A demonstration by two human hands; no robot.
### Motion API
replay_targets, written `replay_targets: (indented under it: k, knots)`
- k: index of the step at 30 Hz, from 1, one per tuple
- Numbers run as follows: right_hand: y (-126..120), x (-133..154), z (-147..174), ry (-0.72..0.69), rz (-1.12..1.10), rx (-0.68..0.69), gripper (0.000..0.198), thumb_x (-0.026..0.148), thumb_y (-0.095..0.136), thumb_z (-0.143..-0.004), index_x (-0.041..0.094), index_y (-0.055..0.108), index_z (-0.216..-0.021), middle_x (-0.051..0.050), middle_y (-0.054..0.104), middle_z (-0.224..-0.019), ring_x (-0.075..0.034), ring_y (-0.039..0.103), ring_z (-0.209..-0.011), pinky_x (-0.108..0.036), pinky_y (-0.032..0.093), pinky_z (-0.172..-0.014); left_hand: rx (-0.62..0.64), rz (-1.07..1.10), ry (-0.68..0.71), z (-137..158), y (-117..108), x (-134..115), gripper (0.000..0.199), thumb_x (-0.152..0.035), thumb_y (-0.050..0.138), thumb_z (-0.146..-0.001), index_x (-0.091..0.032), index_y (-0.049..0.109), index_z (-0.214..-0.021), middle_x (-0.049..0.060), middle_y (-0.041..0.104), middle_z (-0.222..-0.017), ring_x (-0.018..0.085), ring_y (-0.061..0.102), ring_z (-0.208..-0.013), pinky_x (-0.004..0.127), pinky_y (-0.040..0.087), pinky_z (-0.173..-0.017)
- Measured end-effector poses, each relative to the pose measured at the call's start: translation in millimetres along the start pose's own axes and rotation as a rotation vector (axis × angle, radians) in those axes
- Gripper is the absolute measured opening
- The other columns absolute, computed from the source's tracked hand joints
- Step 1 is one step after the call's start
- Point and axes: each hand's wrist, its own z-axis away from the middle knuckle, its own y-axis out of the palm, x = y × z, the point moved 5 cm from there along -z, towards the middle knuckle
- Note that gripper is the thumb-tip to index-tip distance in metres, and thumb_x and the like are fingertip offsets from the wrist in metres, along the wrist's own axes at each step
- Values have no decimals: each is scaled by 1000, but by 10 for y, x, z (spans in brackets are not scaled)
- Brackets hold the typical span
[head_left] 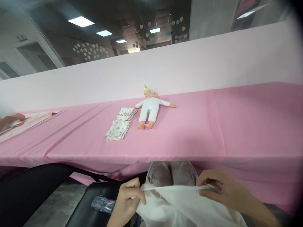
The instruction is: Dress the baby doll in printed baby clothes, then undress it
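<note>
A thin white cloth (180, 201) is stretched between my two hands above my lap, its upper edge nearly straight. My left hand (129, 198) pinches one end of that edge between thumb and fingers. At the other end, my right hand (214, 187) grips a gathered bit of the same cloth. The lower part of the cloth hangs over my legs and runs out of the picture. On the table beyond lies a baby doll (151, 107) in a white suit, on its back with arms spread. Folded printed cloths (119, 127) lie left of the doll.
A pink-covered table (189, 132) stands before me against a white wall (201, 66). By the doll's head is a yellowish pump bottle (146, 91). A plastic bottle (103, 204) lies on a black chair (87, 209) at my left. Someone's arm or another doll (14, 119) shows at far left.
</note>
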Motion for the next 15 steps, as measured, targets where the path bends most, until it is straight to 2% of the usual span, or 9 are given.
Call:
replay_targets:
  k: [4, 6, 7, 9, 11, 13, 15]
  knots:
    - [-72, -35, 12, -26, 193, -92, 12, 31, 59, -82, 23, 55, -75, 0, 58, -71, -15, 51, -62, -27, 43, -57, -132, -250, 96, -138, -73, -57, 34, -10, 46, -86, -22, 72, -69, -2, 33, -56, 9, 39, -47, 20, 28, -43]
    - [-74, -4, -6, -79, 278, -131, 14, 21, 52, -84, 22, 49, -71, 1, 54, -71, -14, 50, -63, -26, 43, -59, -214, -337, 96, -146, -87, -38, 34, -6, 46, -83, -23, 74, -80, -1, 39, -62, 9, 44, -52, 19, 35, -47]
    - [-70, 12, -26, -115, 319, -149, 17, 14, 47, -84, 21, 47, -69, 0, 55, -74, -14, 51, -66, -25, 44, -60, -248, -386, 73, -137, -90, -11, 36, -4, 44, -82, -24, 74, -83, 1, 46, -70, 10, 49, -58, 20, 40, -51]
    - [-59, 50, -91, -220, 425, -204, 25, 1, 37, -80, 20, 45, -65, -2, 58, -84, -14, 55, -74, -26, 46, -67, -287, -476, -16, -109, -83, 68, 41, 0, 41, -80, -24, 74, -87, 6, 57, -100, 12, 58, -74, 23, 48, -61]
    - [-43, 88, -198, -333, 583, -273, 31, -6, 33, -75, 19, 50, -66, -5, 60, -93, -17, 58, -85, -29, 47, -78, -281, -510, -114, -102, -61, 158, 45, 0, 37, -79, -23, 72, -94, 7, 53, -126, 15, 62, -89, 26, 51, -71]
    - [-33, 132, -351, -404, 764, -331, 38, -9, 33, -72, 19, 58, -78, -8, 60, -98, -20, 58, -90, -33, 46, -82, -240, -441, -192, -148, -29, 242, 43, -4, 37, -83, -23, 69, -106, 7, 55, -129, 19, 62, -102, 30, 52, -83]
    - [-51, 190, -546, -402, 908, -330, 43, -9, 35, -72, 17, 62, -92, -9, 61, -98, -21, 59, -88, -33, 46, -79, -214, -276, -287, -248, -15, 324, 36, -16, 42, -89, -20, 64, -116, 8, 61, -124, 22, 57, -114, 35, 48, -96]
